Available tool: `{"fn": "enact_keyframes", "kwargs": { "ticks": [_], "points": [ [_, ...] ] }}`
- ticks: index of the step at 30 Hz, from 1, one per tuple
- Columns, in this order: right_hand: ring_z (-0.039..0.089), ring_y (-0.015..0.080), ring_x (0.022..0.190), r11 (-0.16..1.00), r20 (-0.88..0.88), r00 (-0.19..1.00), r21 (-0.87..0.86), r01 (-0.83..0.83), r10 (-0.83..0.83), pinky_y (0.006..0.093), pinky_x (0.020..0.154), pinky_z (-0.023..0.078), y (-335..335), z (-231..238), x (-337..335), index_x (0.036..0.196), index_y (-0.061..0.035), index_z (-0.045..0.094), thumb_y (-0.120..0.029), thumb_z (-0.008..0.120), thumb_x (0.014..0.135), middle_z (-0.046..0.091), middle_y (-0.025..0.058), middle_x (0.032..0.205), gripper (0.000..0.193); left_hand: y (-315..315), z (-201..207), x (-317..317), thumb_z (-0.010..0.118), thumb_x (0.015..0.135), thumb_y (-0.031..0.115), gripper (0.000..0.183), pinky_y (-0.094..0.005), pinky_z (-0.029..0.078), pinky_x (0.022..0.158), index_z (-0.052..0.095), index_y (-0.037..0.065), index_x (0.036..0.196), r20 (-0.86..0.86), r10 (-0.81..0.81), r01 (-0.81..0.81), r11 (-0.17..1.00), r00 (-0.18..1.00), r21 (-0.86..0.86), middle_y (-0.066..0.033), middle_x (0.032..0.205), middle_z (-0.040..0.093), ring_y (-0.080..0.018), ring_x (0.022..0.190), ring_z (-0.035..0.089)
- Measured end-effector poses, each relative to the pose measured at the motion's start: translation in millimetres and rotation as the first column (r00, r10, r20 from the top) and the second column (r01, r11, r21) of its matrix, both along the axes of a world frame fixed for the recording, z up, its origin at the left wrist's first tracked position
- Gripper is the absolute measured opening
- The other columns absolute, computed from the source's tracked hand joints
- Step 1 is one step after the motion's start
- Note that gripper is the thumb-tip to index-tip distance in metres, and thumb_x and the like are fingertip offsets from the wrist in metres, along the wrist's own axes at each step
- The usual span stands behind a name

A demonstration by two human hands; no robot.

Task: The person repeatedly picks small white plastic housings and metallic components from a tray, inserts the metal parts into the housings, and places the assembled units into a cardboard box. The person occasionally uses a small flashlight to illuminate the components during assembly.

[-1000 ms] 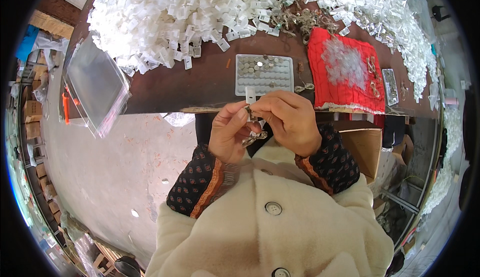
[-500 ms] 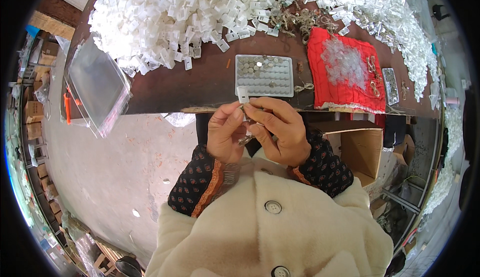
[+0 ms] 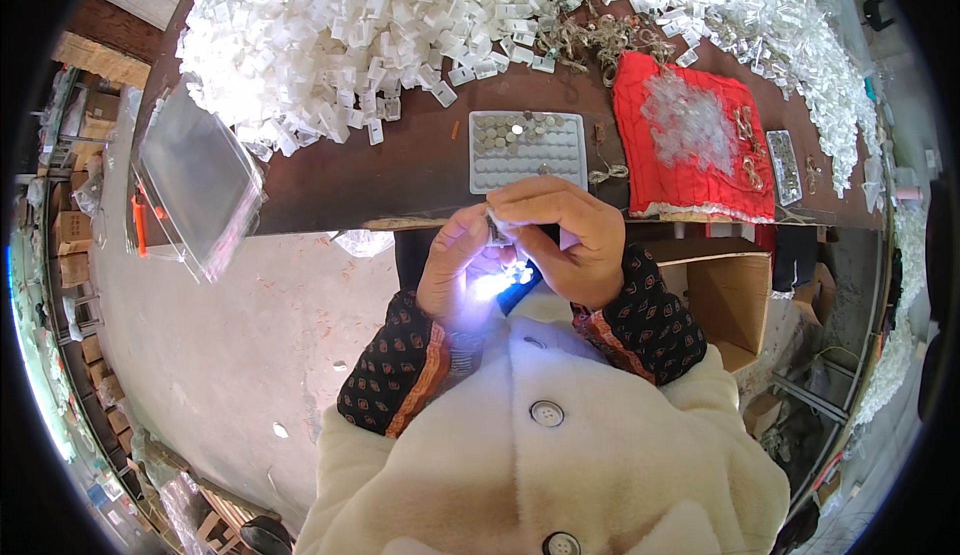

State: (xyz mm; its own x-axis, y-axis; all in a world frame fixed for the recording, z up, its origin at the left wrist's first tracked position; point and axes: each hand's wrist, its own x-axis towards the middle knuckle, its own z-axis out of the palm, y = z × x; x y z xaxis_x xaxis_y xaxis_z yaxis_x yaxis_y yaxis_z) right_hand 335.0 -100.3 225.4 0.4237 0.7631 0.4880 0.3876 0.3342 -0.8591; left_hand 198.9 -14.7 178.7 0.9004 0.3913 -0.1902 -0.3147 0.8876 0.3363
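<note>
Left hand: thumb and fingers [image 3: 465,240] of the left hand [image 3: 445,273] pinch together with almost no gap, gripping a small casing [image 3: 493,229]
Right hand: the right hand [image 3: 583,252] curls over from the other side, its fingertips pressed close on the casing's upper end (they hide most of it)
Small casing: between both hands, just in front of the tabletop [image 3: 350,185] edge
Lit string lights [image 3: 515,274]: glowing bright white below the casing, beside the left palm
Tray [image 3: 488,181]: pale and dimpled, just beyond the hands, with round metal discs [image 3: 497,133] toward its far side
Red cloth [image 3: 640,180]: right of the tray, bearing clear plastic pieces [image 3: 685,125] and small wire bundles [image 3: 750,173]
White casings [image 3: 300,50]: heaped along the far side
Clear plastic sleeves [image 3: 190,175]: at left, overhanging the near edge
</note>
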Motion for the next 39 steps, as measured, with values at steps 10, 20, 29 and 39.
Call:
{"fn": "enact_keyframes", "kwargs": {
  "ticks": [10,20,29,39],
  "points": [
    [0.064,0.0290,0.101,0.987,0.103,0.994,0.151,-0.061,0.046,0.0348,0.085,0.052,3,-5,0,0.100,0.0016,0.067,0.014,0.067,0.074,0.066,0.0151,0.107,0.029,-13,18,6,0.058,0.098,0.031,0.046,-0.0311,0.051,0.086,0.047,0.004,0.133,-0.078,0.058,-0.058,0.998,0.995,0.000,-0.0083,0.113,0.060,-0.0151,0.097,0.061],
    [0.063,0.0386,0.109,0.973,0.303,0.950,0.229,0.001,-0.072,0.0430,0.093,0.050,-8,-10,1,0.115,0.0031,0.065,0.002,0.061,0.081,0.063,0.0224,0.118,0.034,-15,9,8,0.054,0.100,0.033,0.041,-0.0341,0.052,0.091,0.048,0.005,0.128,0.015,0.055,-0.053,0.992,0.998,-0.111,-0.0083,0.118,0.059,-0.0188,0.107,0.060],
    [0.067,0.0280,0.090,0.793,0.421,0.778,-0.189,0.579,-0.467,0.0352,0.080,0.053,-93,-29,65,0.105,-0.0030,0.070,-0.002,0.068,0.085,0.070,0.0140,0.101,0.019,-22,4,27,0.061,0.096,0.023,0.017,-0.0335,0.045,0.074,0.055,0.008,0.102,-0.144,0.042,-0.026,0.993,0.989,0.115,-0.0078,0.094,0.062,-0.0175,0.083,0.053],
    [0.065,0.0299,0.077,0.557,0.624,0.544,-0.201,0.806,-0.561,0.0344,0.067,0.052,-119,-61,138,0.097,-0.0042,0.069,-0.005,0.070,0.084,0.065,0.0142,0.091,0.013,-27,4,34,0.060,0.096,0.024,0.019,-0.0325,0.038,0.073,0.051,0.008,0.102,-0.217,0.054,-0.015,0.984,0.975,0.175,-0.0057,0.085,0.054,-0.0163,0.078,0.045]
  ]
}}
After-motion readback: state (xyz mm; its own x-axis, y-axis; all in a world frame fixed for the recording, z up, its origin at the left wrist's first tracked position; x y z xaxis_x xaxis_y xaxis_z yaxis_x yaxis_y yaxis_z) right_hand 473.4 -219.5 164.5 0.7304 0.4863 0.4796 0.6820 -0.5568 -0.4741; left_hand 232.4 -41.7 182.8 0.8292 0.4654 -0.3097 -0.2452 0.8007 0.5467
